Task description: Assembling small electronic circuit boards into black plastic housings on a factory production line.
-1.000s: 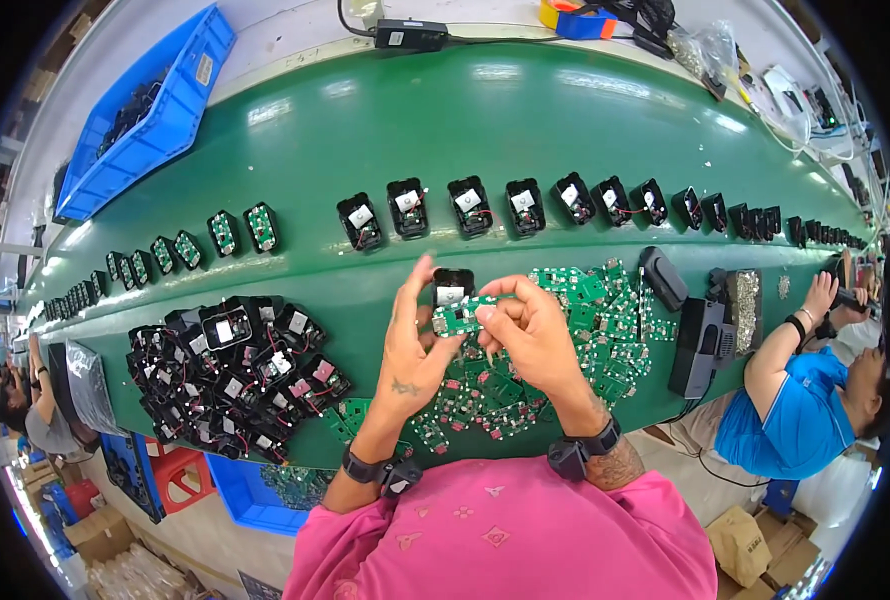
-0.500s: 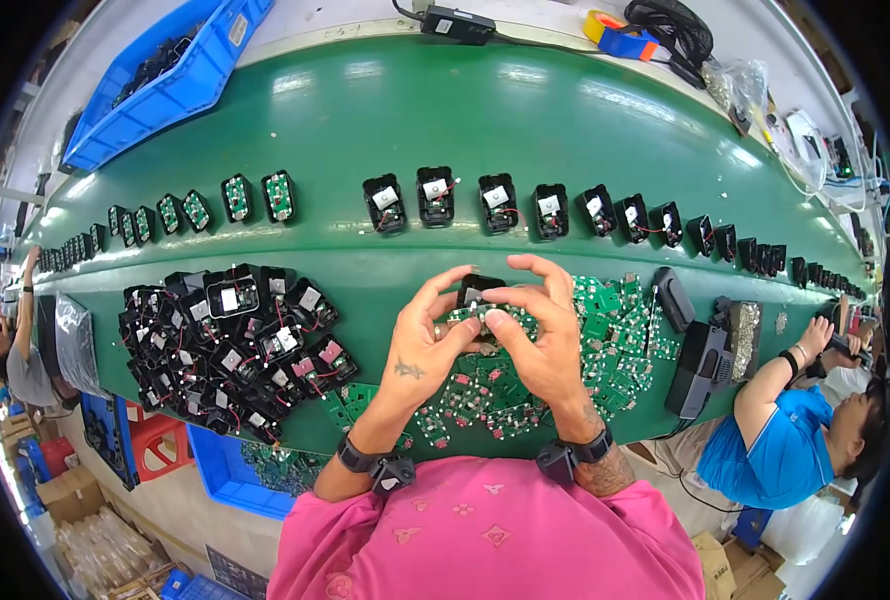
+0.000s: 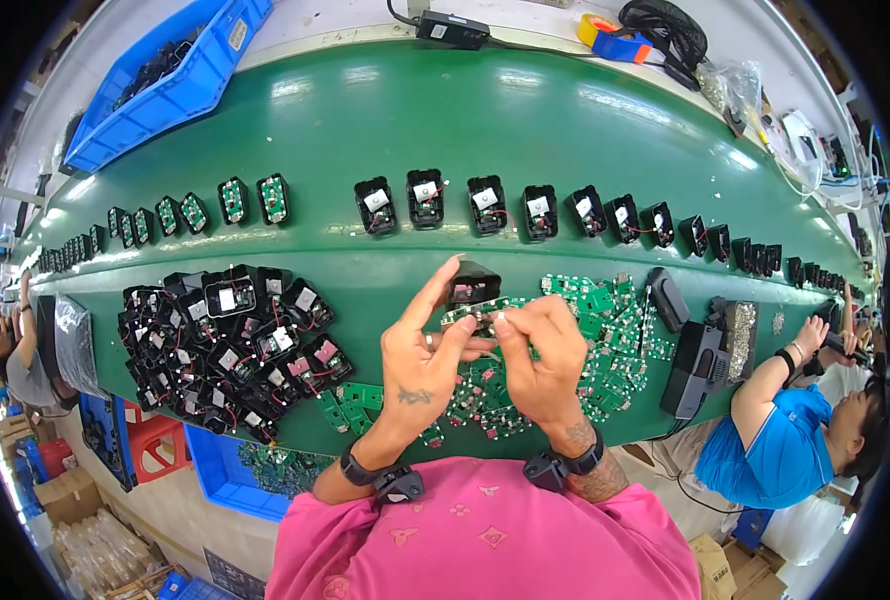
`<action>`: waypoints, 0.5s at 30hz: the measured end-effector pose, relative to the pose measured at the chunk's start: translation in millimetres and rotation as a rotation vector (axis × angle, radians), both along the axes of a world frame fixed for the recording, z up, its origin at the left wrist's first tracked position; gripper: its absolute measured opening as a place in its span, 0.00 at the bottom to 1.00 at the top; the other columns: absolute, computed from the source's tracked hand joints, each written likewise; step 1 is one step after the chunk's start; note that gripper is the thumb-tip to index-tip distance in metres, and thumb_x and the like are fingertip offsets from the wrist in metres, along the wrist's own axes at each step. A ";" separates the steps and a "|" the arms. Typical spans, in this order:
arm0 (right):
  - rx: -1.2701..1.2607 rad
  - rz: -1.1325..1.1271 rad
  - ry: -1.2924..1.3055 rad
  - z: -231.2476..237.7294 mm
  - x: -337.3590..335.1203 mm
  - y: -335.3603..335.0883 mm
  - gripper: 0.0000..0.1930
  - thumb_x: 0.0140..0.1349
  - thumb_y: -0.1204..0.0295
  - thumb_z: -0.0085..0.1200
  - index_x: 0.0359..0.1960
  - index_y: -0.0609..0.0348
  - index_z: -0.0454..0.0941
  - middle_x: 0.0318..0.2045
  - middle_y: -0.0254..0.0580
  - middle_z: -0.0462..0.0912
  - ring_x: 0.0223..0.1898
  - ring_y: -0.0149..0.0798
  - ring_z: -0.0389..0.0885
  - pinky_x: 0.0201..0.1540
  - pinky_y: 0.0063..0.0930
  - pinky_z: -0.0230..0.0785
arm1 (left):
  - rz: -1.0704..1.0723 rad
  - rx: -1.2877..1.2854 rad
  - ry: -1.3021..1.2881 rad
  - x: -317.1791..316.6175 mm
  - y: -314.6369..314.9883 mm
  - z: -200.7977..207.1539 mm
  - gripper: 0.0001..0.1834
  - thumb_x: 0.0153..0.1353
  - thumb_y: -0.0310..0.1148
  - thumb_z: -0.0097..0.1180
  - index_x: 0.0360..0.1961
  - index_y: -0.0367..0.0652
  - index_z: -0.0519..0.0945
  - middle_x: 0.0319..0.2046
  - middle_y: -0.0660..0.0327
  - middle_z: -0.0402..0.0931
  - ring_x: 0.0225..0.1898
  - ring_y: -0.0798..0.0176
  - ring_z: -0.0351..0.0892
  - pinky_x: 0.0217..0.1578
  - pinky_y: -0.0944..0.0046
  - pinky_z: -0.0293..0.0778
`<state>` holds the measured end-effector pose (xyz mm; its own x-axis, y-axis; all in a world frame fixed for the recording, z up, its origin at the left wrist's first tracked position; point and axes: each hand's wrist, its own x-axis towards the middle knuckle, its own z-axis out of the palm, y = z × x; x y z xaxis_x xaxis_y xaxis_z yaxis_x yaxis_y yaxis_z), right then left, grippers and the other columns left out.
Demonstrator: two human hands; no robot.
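Between my hands, over the middle of the bench, is an open black plastic case [image 3: 475, 285] tilted toward me. A green circuit board [image 3: 486, 308] lies across its near end. My left hand [image 3: 427, 345] is closed around the case's left side, index finger stretched along it and thumb at the board. My right hand [image 3: 543, 355] pinches thumb and index finger together at the board's right part; a thin wire there, if any, is too small to make out. Under and right of my hands spreads a pile of loose green circuit boards [image 3: 610, 345].
At left lies a heap of black cases [image 3: 230, 350] with wired parts. Cases with white parts [image 3: 485, 205] and cases with green boards [image 3: 274, 200] line the far strip. A blue bin [image 3: 155, 95] stands far left. A black device [image 3: 697, 370] and a co-worker in blue [image 3: 775, 440] are at right.
The case has tipped, its opening now facing me, and the board shows below it. My right hand has drawn back from around the case into a pinch. The far row has shifted slightly left.
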<state>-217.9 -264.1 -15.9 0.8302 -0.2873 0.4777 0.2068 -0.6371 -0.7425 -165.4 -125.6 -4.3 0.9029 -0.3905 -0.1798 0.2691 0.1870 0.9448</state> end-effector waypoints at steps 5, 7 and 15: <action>-0.065 0.191 0.131 19.3 2.8 -7.8 0.02 0.60 0.78 0.58 0.33 0.63 0.78 0.24 0.44 0.77 0.25 0.49 0.78 0.27 0.39 0.69 | 0.054 0.024 -0.135 -1.5 0.8 2.3 0.28 0.67 0.19 0.50 0.69 0.37 0.65 0.51 0.52 0.78 0.39 0.63 0.85 0.36 0.68 0.85; -0.110 0.265 0.150 21.6 3.9 -13.7 0.02 0.61 0.77 0.57 0.32 0.62 0.78 0.25 0.43 0.78 0.25 0.48 0.79 0.27 0.39 0.70 | 0.026 0.057 -0.077 -2.5 3.0 6.2 0.28 0.67 0.20 0.51 0.68 0.37 0.66 0.50 0.54 0.79 0.39 0.65 0.85 0.34 0.70 0.84; -0.118 0.343 0.229 31.0 4.4 -20.1 0.02 0.59 0.77 0.57 0.30 0.60 0.77 0.25 0.44 0.79 0.26 0.48 0.80 0.28 0.40 0.72 | 0.041 0.029 -0.132 -3.6 -1.9 7.6 0.28 0.66 0.19 0.53 0.67 0.38 0.68 0.51 0.54 0.78 0.39 0.66 0.84 0.35 0.69 0.84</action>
